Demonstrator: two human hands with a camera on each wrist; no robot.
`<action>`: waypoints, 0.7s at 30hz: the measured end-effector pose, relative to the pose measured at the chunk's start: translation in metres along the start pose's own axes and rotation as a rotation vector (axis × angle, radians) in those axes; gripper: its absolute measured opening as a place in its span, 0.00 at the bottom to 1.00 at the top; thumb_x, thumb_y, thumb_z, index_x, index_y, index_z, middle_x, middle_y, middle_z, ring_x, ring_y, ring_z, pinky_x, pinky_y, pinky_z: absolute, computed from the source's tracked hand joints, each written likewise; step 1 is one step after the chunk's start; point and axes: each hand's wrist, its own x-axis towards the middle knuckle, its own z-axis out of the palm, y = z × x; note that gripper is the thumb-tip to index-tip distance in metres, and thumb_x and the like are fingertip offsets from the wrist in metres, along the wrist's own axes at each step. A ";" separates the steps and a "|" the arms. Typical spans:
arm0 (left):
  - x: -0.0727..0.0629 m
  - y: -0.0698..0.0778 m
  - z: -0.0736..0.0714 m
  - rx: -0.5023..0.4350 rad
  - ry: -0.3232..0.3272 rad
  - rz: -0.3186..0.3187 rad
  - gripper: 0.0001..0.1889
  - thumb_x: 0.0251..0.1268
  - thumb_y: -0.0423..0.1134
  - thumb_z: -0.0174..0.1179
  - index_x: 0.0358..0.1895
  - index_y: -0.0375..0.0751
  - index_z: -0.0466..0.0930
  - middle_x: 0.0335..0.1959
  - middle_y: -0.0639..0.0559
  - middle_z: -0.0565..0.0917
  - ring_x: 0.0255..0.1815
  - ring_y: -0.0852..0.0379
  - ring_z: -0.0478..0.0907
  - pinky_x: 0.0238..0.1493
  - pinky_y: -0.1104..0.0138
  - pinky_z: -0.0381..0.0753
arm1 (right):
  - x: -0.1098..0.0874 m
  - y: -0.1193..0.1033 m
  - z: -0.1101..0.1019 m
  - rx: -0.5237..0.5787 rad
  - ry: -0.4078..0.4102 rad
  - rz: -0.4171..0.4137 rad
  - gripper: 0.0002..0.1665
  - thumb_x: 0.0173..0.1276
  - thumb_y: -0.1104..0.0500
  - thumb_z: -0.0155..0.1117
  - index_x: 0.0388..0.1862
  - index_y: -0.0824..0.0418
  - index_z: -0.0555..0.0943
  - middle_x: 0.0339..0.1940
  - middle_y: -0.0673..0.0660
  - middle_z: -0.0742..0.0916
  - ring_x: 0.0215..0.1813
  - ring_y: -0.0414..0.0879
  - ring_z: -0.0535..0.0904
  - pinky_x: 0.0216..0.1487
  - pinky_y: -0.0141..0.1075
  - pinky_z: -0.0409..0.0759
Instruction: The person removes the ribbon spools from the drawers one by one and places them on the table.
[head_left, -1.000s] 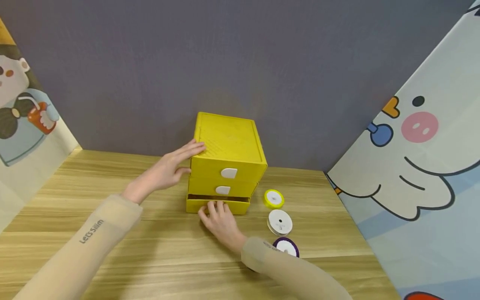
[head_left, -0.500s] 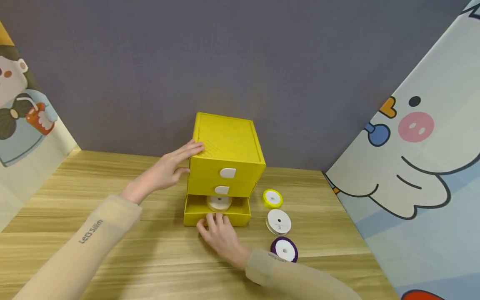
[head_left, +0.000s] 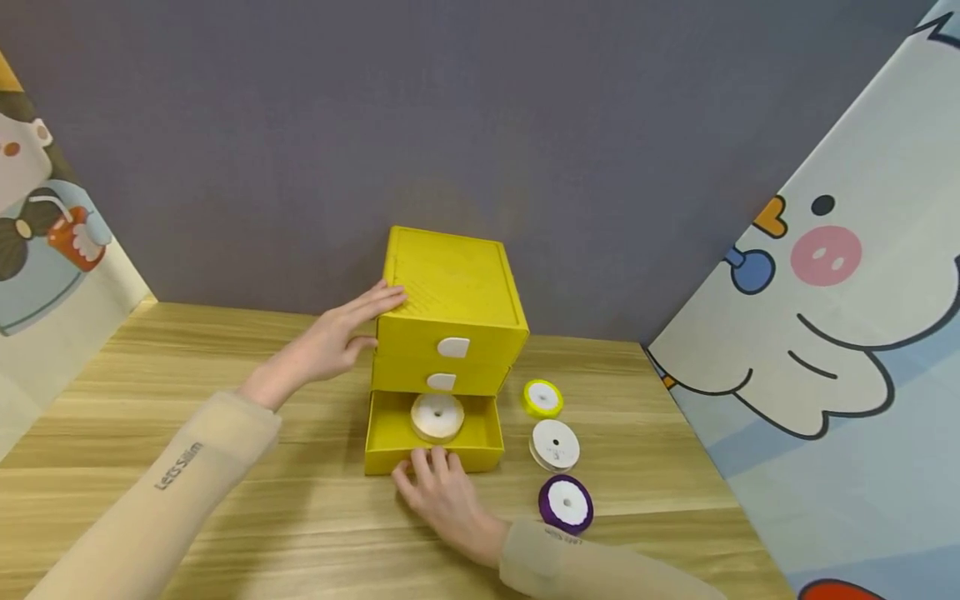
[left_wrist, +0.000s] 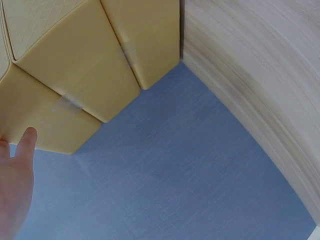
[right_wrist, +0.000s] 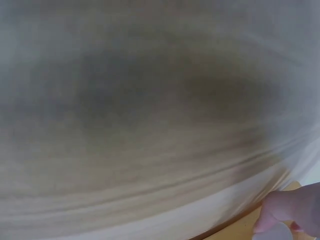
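Observation:
A yellow three-drawer storage box [head_left: 457, 271] stands against the back wall. My left hand [head_left: 337, 333] rests on its top left edge with straight fingers, the thumb against its side; the left wrist view shows part of that hand [left_wrist: 17, 185] by the box side. The bottom drawer [head_left: 382, 461] is pulled well out. Inside it lies a white ribbon spool [head_left: 437, 417]. My right hand [head_left: 450, 504] grips the drawer front with curled fingers over its edge. In the right wrist view a white tab handle [right_wrist: 275, 232] shows by the thumb.
Right of the box, a yellow spool [head_left: 542, 398], a white spool [head_left: 555, 444] and a purple spool [head_left: 566, 503] lie in a row on the wooden table [head_left: 337, 533]. The upper drawers, with white tabs, are closed. A grey wall [head_left: 337, 150] stands behind.
The bottom drawer has slid out toward me with my right hand, from slightly open to wide, and the spool in it has come into sight. My left hand has stayed on the box.

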 end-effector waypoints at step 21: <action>-0.002 -0.002 0.001 0.004 0.003 0.005 0.38 0.54 0.17 0.59 0.71 0.39 0.62 0.74 0.39 0.62 0.76 0.39 0.56 0.63 0.49 0.74 | -0.013 -0.007 -0.031 0.080 -0.045 -0.066 0.30 0.69 0.70 0.25 0.38 0.48 0.77 0.31 0.49 0.76 0.28 0.41 0.70 0.20 0.28 0.67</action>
